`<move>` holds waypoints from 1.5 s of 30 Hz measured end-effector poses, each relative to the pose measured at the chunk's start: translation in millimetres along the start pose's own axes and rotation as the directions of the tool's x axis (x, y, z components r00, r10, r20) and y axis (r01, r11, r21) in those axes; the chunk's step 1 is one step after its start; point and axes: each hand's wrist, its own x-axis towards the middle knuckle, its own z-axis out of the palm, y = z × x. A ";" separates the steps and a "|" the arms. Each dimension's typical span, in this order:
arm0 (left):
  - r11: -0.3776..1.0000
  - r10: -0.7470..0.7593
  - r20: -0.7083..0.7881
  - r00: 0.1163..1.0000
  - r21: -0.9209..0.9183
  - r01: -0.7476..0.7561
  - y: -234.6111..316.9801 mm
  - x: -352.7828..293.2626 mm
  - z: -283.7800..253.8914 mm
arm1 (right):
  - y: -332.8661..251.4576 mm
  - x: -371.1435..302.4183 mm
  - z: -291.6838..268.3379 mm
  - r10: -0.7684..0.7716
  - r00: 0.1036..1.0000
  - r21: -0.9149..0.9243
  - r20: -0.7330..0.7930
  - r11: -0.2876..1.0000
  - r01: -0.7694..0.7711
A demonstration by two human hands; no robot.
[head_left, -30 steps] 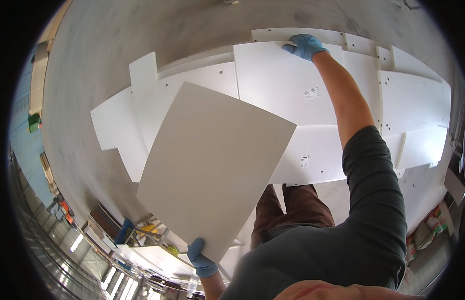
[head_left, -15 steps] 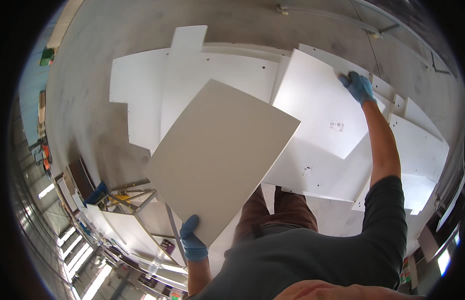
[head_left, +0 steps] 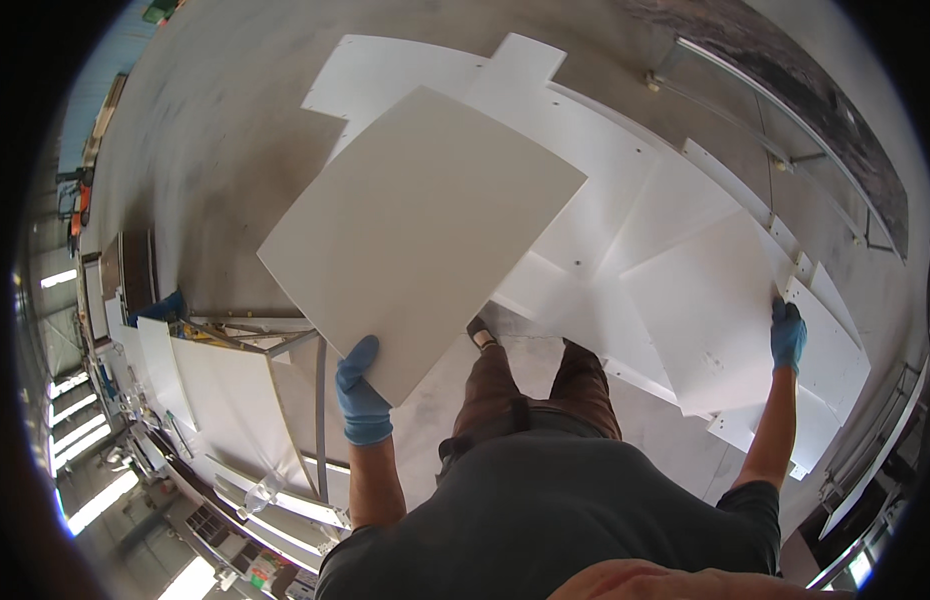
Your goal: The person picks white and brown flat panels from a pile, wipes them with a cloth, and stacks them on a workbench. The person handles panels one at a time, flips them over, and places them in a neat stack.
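My left hand, in a blue glove, is closed on the near corner of a large flat white panel. That panel is held up and tilted, hiding part of the boards beneath it. On the right, my right hand, also in a blue glove, is closed on the right edge of a second white panel. This panel lies over or just above several other white boards; I cannot tell whether it touches them. The fingertips of my right hand are partly hidden.
At the far right stands a metal frame. On the left, a large board leans at a metal-framed rack. Grey concrete floor surrounds the boards. An orange machine stands at the far left.
My view has turned, so the boards on the floor appear shifted right. My right hand and its panel have come nearer and to the right. The left panel stays in my left hand.
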 end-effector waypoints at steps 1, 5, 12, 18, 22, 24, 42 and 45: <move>0.998 0.037 -0.040 0.999 0.054 -0.034 19.4 -0.7 -18.4 | -18.2 -23.3 -12.7 -0.028 0.999 -0.008 -0.026 1.000 0.028; 0.994 0.108 -0.020 0.994 -0.007 -0.109 85.9 -15.3 -89.6 | -120.5 -90.8 -69.0 -0.135 0.988 -0.076 -0.069 0.989 0.129; 0.955 0.285 0.001 0.958 -0.090 -0.284 178.1 -44.3 -153.5 | -337.7 -99.1 -130.4 -0.445 0.882 -0.123 -0.153 0.895 0.429; 0.888 0.416 -0.267 0.869 -0.085 -0.451 207.3 -68.3 -221.3 | -530.6 -60.6 -155.7 -0.660 0.689 -0.154 -0.299 0.746 0.648; 0.813 0.463 -0.449 0.764 -0.128 -0.568 228.3 -105.5 -255.5 | -681.0 -70.0 -170.6 -0.756 0.599 -0.149 -0.264 0.645 0.749; 0.765 0.539 -0.423 0.729 -0.115 -0.633 244.2 -124.1 -266.8 | -761.3 -81.0 -180.4 -0.815 0.501 -0.187 -0.292 0.562 0.805; 0.489 0.526 -0.839 0.142 0.161 -0.857 338.3 -161.5 -400.2 | -1320.1 -343.8 -183.2 -0.989 -0.059 -0.170 -0.133 -0.036 0.985; 0.456 0.457 -0.886 0.085 0.151 -0.877 353.7 -132.8 -418.1 | -1400.3 -377.4 -168.4 -0.969 -0.209 -0.177 -0.133 -0.184 0.967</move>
